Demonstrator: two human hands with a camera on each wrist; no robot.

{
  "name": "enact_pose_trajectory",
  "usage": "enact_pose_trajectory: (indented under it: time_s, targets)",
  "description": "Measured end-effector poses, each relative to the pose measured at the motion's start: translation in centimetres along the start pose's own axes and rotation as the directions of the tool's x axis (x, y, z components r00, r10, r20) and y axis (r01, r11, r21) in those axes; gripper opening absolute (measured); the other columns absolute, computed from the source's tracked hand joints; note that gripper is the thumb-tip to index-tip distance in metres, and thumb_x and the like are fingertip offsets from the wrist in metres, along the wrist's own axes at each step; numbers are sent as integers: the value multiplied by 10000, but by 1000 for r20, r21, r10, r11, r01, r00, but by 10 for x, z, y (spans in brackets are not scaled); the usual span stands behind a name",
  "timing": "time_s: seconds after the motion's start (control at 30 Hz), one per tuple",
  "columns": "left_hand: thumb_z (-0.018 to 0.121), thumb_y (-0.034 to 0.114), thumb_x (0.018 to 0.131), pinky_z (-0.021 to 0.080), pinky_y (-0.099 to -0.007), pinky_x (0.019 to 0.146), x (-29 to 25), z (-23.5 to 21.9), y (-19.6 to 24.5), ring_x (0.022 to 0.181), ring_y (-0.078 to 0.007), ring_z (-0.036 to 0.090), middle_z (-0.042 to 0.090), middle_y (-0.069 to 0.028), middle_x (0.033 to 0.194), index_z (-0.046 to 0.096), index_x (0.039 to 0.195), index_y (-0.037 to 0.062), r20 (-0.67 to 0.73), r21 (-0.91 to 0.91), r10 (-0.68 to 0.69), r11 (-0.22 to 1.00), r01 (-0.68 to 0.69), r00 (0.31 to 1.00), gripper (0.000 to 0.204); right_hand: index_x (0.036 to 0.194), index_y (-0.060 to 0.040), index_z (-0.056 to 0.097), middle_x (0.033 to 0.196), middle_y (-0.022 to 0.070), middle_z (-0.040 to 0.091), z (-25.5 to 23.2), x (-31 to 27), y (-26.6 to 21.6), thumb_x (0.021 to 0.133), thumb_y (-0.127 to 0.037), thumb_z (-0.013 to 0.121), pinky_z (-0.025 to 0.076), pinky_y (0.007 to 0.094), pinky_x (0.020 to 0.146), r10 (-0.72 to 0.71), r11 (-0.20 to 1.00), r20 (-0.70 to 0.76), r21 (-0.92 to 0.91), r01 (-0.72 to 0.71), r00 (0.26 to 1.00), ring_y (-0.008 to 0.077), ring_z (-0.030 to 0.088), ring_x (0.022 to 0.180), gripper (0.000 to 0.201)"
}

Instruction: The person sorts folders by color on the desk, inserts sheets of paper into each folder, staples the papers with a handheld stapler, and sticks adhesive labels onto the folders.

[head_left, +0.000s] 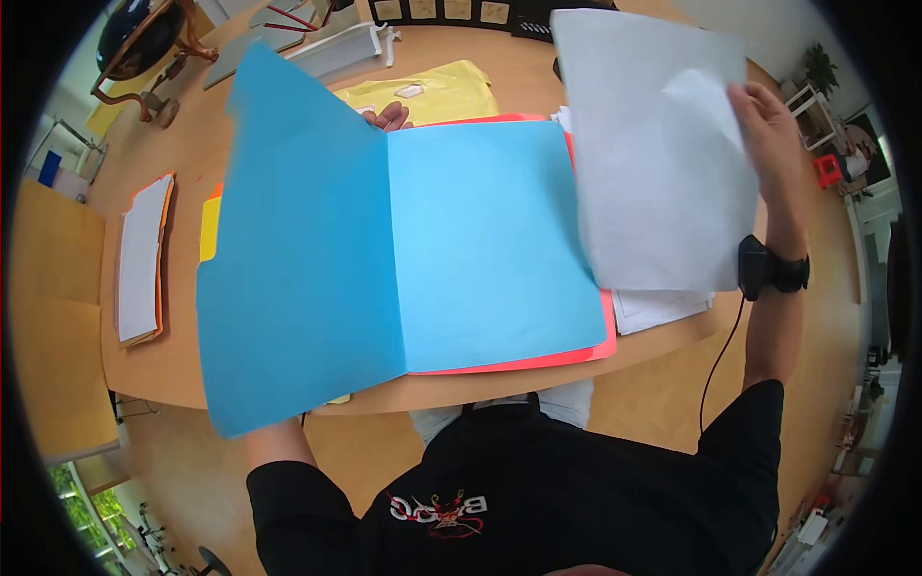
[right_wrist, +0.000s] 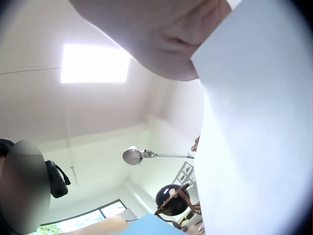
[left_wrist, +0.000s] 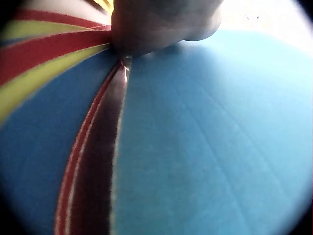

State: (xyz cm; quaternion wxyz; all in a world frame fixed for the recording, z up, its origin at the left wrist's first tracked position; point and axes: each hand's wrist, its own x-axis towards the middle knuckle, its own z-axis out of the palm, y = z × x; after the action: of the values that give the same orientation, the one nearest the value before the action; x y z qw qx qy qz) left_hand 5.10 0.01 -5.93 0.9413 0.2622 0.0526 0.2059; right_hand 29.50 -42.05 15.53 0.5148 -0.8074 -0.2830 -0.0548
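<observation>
A light blue file folder [head_left: 485, 250] lies spread open in front of me, its left cover [head_left: 298, 250] lifted off the table. Behind that cover is my left hand [head_left: 392, 117], mostly hidden; only its loosely bent fingers show past the top edge near the fold. In the left wrist view the hand [left_wrist: 164, 24] lies against the blue card. My right hand [head_left: 771, 130] pinches white paper [head_left: 663, 182] by its upper right edge and holds it up to the right of the folder. The right wrist view shows the paper [right_wrist: 259, 117] hanging from the fingers.
Under the blue folder is a red folder [head_left: 609, 326]. More white papers [head_left: 663, 309] lie at the right. A yellow envelope [head_left: 447, 91] lies behind, a paper stack [head_left: 144, 259] at the left. A globe [head_left: 139, 43] stands back left, a black keyboard-like device [head_left: 533, 27] at the back.
</observation>
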Motion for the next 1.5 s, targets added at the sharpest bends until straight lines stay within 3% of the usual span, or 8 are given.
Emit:
enact_pose_trajectory:
  time_s: [0.27,0.37,0.77,0.83,1.07,1.27,1.4,1.5]
  targets:
    - [611,184,976,447,-404,1126,-9,17,-6,1315,-279,482,594,-163,1230,574,821,94,14,-93,35,995,-33,999,183,968,-12,646,676,-31,583,145,-71,10,962,-214,627,349,218,531,173,976,394,54,-210,903,20,461,593,203]
    - [574,118,989,501,-376,1079,-17,49,-10,1249,-274,539,612,-155,1158,565,828,57,-302,133,258,965,-228,918,172,998,-16,634,706,-37,587,168,-81,0,978,-212,622,342,205,551,263,936,440,101,-338,859,13,454,608,197]
    - [533,66,1005,573,-322,975,-14,59,-5,1096,-241,626,647,-158,1064,537,786,33,-507,102,191,982,-162,841,222,1114,42,641,754,64,679,177,-80,-3,924,-297,652,487,279,664,261,965,477,-123,-230,839,131,627,673,389]
    - [533,57,1004,575,-297,964,-9,47,-7,1087,-234,627,645,-152,1055,536,784,40,-393,425,313,896,-132,865,221,1158,39,627,784,89,685,169,-79,-13,913,-322,666,501,309,686,177,963,401,-259,-74,899,180,652,717,438]
    - [523,65,1011,582,-292,954,-18,58,-8,1084,-238,630,639,-143,1040,536,792,40,-459,85,195,981,-175,867,221,1184,20,606,1000,191,691,169,23,46,877,-401,698,539,433,752,-315,624,260,-668,406,913,326,686,930,529]
    - [533,49,1003,574,-313,985,-14,44,0,1125,-243,616,633,-145,1048,539,813,32,-442,-46,83,992,-115,893,190,1138,4,644,995,212,689,209,44,81,890,-360,680,549,486,785,-24,408,266,-878,252,964,393,675,929,442]
    - [554,30,989,566,-313,1003,-10,41,-6,1138,-260,610,630,-163,1066,543,817,25,-387,152,210,975,-162,898,172,1130,-5,660,999,203,695,212,51,64,896,-339,667,558,471,756,43,543,288,-811,220,957,387,682,896,407]
    - [553,21,987,554,-318,1024,-13,43,-6,1147,-276,606,627,-177,1092,545,823,19,-395,59,167,986,-156,903,164,1308,-13,588,1078,157,661,222,40,18,941,-403,637,519,394,867,-4,895,368,-413,167,930,251,647,1005,538]
